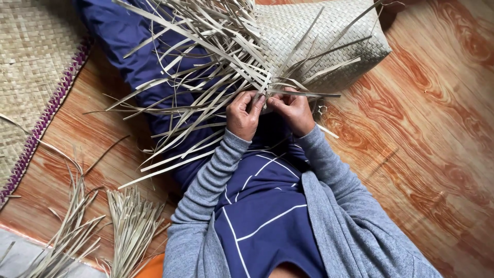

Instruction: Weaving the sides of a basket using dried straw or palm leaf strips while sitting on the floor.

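Both hands at frame centre, pinched on strips at the mat edge; left hand & right hand near touching. Strips look light, thin, springy, prob. brittle if creased; grip close to the weave, w/ fingertips. Mat top centre-right, on lap & floor.

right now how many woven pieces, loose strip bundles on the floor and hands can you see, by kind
Woven pieces: 2, the half-woven mat being worked and the purple-edged mat
Loose strip bundles on the floor: 2, one beside another
Hands: 2, left hand and right hand, both pinching strips at the weave's edge
Total: 6
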